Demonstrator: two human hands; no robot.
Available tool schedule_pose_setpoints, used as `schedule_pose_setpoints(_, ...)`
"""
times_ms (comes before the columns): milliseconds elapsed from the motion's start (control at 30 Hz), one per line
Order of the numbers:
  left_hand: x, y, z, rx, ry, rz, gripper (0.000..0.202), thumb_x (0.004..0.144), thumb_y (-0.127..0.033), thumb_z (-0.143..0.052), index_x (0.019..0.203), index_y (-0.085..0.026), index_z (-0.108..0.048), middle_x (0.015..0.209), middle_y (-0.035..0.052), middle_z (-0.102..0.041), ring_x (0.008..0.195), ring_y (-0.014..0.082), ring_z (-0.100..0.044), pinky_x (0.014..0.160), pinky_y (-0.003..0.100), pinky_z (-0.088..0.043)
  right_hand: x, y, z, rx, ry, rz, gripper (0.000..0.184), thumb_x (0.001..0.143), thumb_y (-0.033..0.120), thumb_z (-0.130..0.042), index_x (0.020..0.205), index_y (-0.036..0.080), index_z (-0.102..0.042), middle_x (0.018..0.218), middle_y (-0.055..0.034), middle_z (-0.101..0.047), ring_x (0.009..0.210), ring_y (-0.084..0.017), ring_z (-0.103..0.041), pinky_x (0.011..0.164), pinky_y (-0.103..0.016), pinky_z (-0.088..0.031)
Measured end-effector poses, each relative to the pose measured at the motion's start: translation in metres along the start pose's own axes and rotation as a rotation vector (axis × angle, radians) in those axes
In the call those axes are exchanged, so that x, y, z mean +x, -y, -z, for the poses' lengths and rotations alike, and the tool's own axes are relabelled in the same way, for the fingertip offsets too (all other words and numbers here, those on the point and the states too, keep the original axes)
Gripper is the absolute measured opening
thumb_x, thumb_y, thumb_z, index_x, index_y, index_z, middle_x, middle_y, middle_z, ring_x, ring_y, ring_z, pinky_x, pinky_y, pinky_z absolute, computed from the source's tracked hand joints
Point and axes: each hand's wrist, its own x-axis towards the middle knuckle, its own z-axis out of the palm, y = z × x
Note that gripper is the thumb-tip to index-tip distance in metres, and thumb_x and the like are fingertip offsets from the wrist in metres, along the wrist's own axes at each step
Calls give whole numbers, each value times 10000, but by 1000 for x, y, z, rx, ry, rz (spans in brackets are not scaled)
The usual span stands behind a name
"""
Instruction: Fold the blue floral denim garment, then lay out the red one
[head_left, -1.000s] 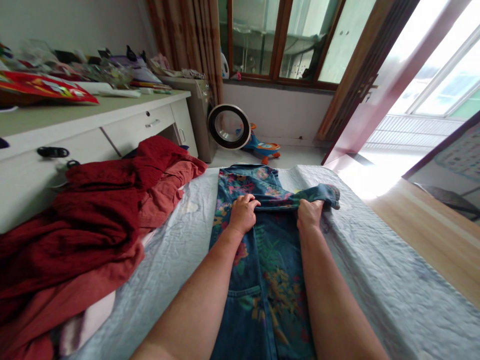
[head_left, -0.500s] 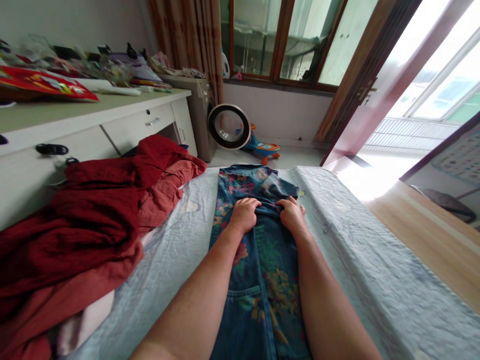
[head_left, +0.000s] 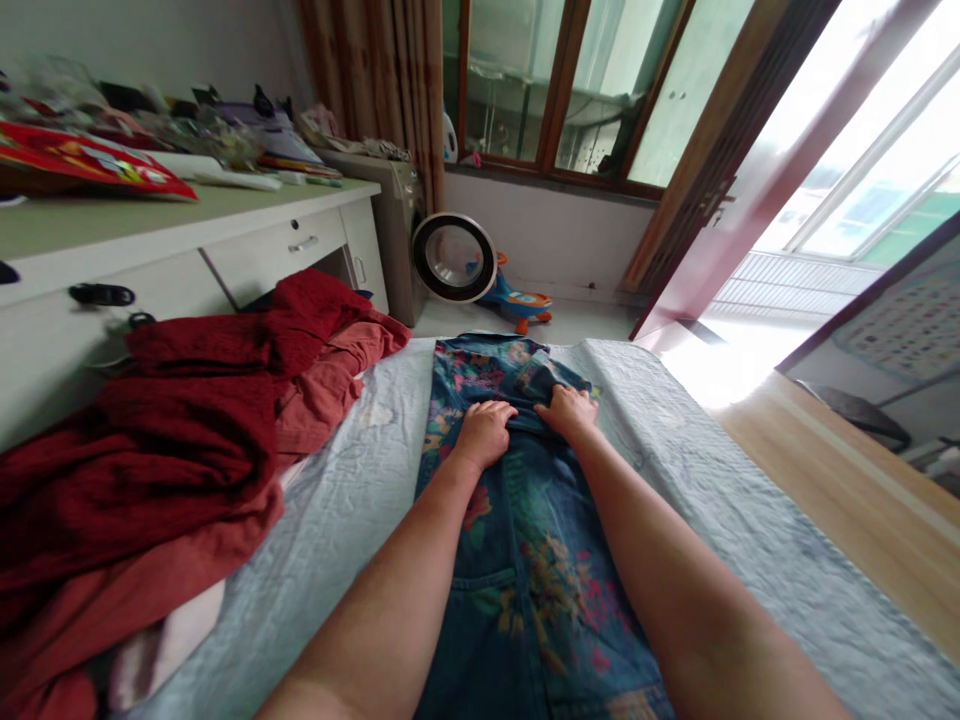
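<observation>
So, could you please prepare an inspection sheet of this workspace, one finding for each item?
Surface: pale quilted cover, slightly wrinkled.
Job's things: floral denim garment, lying lengthwise on the cover.
Clutter: red clothes heaped at left; desk crowded, with a red packet.
Hands: left hand and right hand both on the garment; grip unclear.
Cables: none clearly seen.
Surroundings: washing machine, its round door open; blue-and-orange toy on the floor.

Red clothes heaped against white desk; washer door open.
</observation>
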Motion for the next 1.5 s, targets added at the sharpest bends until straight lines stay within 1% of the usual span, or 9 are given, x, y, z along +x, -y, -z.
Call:
schedule_pose_setpoints(200,0,-2,0,-5,4,-1,395,780,-94,-477,1096,-212,-683,1198,40,-680,1136,206,-573,1013,370,-405,3,-36,0,38,-30,76,274,899,231,-429,931,201,-700,946,-76,-714,915,-209,-632,789,-294,-427)
schedule_pose_setpoints(500,0,-1,-2,50,-8,-19,397,788,-98,-491,1111,-218,-689,1223,50,-668,1145,213,-570,1029,382,-397,-13,-42,-14,67,-133,344,309,823,407,-642,1061,214,-682,1103,-80,-656,1058,-240,-545,870,-313,-396)
schedule_pose_setpoints(600,0,1,-3,50,5,-28,412,789,-86,-482,1116,-222,-692,1227,49,-668,1151,204,-571,1019,367,-405,-12,-37,-10,87,-86,287,137,856,274,-575,898,217,-692,976,-49,-685,951,-194,-582,802,-275,-391)
schedule_pose_setpoints(800,0,-2,-1,56,9,-17,425,798,-70,-456,1125,-210,-688,1222,47,-675,1156,202,-574,1009,359,-406,-12,-59,3,164,-146,82,204,863,227,-470,895,200,-670,854,-46,-684,800,-182,-599,680,-267,-387)
schedule_pose_setpoints(967,-1,-6,1,65,20,3,413,809,-78,-461,1130,-212,-684,1241,46,-664,1172,201,-565,1010,356,-404,-17,-51,7,91,-294,67,378,809,190,-489,1165,183,-614,1123,-120,-632,1013,-252,-564,818,-322,-419)
schedule_pose_setpoints(1100,-1,-6,2,77,34,4,404,825,-94,-462,1144,-222,-677,1234,46,-664,1168,206,-566,1019,372,-403,-8,-18,8,-9,-316,246,742,770,301,-603,1465,219,-357,1481,-140,-381,1301,-334,-359,1001,-432,-354)
schedule_pose_setpoints(1200,-1,-4,1,83,43,14,408,823,-102,-475,1158,-224,-673,1278,55,-643,1193,210,-554,1039,385,-392,6,0,3,-70,-262,346,760,779,314,-625,1482,281,-340,1578,-104,-229,1399,-358,-206,1062,-486,-280)
schedule_pose_setpoints(1333,0,-2,0,68,37,4,394,823,-107,-485,1145,-222,-680,1292,57,-638,1203,206,-546,1055,383,-383,21,-2,-4,-59,-116,337,361,822,224,-528,1154,251,-666,1357,-119,-522,1238,-324,-427,976,-431,-368)
schedule_pose_setpoints(1500,0,-2,0,62,27,-7,381,824,-108,-481,1124,-223,-685,1254,54,-658,1180,206,-559,1052,380,-386,27,-42,8,230,-244,174,319,768,202,-477,1011,169,-681,1016,-92,-660,932,-231,-562,819,-314,-442)
